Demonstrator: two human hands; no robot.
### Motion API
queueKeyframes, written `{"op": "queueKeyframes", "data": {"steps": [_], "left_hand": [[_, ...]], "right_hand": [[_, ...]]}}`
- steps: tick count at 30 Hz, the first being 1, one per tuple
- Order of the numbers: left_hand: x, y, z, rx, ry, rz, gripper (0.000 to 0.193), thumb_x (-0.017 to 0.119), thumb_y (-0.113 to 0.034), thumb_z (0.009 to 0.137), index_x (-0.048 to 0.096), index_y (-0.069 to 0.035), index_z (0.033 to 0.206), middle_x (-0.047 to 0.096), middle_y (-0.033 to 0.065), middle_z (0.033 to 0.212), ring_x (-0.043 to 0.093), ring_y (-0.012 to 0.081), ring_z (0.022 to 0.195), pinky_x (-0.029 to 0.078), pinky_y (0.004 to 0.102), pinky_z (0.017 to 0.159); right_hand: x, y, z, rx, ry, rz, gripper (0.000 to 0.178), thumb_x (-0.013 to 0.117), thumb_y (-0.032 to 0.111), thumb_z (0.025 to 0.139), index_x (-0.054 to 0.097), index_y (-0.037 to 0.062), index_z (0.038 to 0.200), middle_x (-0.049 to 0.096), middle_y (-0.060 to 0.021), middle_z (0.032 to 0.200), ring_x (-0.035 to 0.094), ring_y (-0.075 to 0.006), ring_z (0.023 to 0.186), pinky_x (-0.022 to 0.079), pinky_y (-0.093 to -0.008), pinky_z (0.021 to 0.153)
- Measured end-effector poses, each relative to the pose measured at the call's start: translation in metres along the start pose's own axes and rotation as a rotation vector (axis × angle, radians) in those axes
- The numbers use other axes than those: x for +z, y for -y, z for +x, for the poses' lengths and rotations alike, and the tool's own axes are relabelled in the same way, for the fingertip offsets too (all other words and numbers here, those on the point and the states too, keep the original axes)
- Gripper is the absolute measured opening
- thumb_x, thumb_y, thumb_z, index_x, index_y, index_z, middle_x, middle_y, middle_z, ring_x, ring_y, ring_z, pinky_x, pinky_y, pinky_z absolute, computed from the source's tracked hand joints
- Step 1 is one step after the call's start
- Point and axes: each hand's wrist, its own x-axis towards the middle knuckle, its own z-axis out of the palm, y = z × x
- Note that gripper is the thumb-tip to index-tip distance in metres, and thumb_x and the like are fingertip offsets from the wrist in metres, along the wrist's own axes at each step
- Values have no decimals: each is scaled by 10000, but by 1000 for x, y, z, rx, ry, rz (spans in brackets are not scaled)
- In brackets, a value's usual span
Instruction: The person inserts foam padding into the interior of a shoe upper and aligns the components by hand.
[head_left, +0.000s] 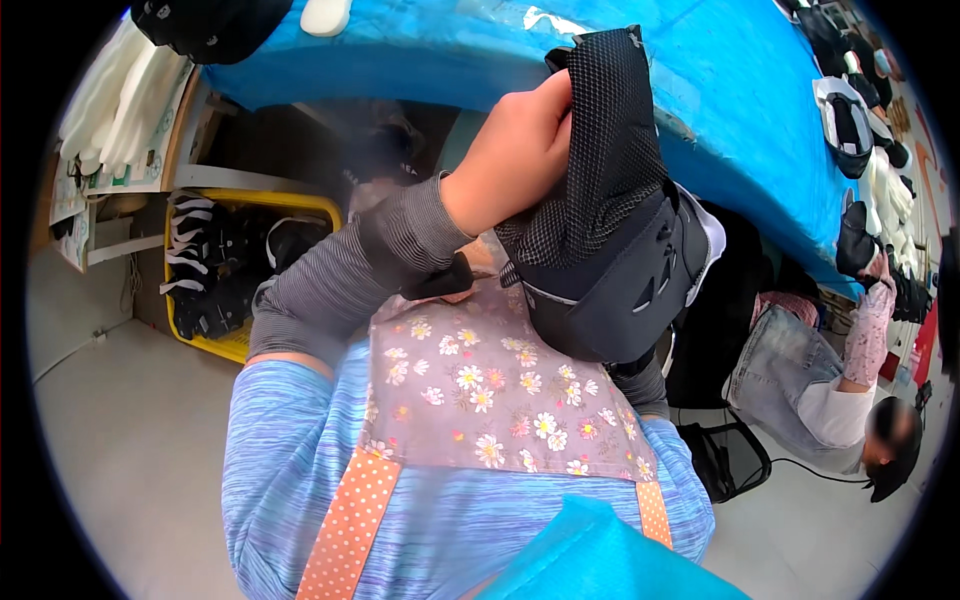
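Observation:
In front of my chest a black shoe upper point(615, 275) is held up, with a fine mesh section at the top and smoother panels with pale cut-out marks below. A pale edge shows along its right side. My left hand point(520, 145) pinches the mesh part near its upper end, fingers closed and partly behind the material. Of my right arm only a grey striped sleeve point(643, 388) shows, below the shoe upper. The right hand is hidden behind it, so its fingers cannot be made out.
A blue-covered table point(400, 55) runs along the front, carrying a black item point(215, 25) and a white pad point(325, 15). A yellow crate point(250, 345) with black pieces stands on the floor at left. At right a co-worker point(810, 380) sits by shoes and a black stool point(725, 460).

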Motion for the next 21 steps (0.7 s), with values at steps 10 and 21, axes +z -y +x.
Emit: {"op": "queueKeyframes", "data": {"steps": [10,21], "left_hand": [[1,20,-13,-28,4,152,207,531,-162,938,554,3,1062,644,236,826,619,436,764,492,461,626],[8,18,-26,-38,-46,67,186,506,-150,950,518,-2,1063,641,225,820,620,422,737,485,447,607]], "right_hand": [[1,-6,-4,21,-1,-27,435,486,201,998,423,21,1389,537,-113,1265,543,-206,1102,466,-342,945],[-1,-5,-10,20,-18,-57,431,489,196,996,428,21,1385,542,-110,1253,545,-201,1089,466,-336,939]]}}
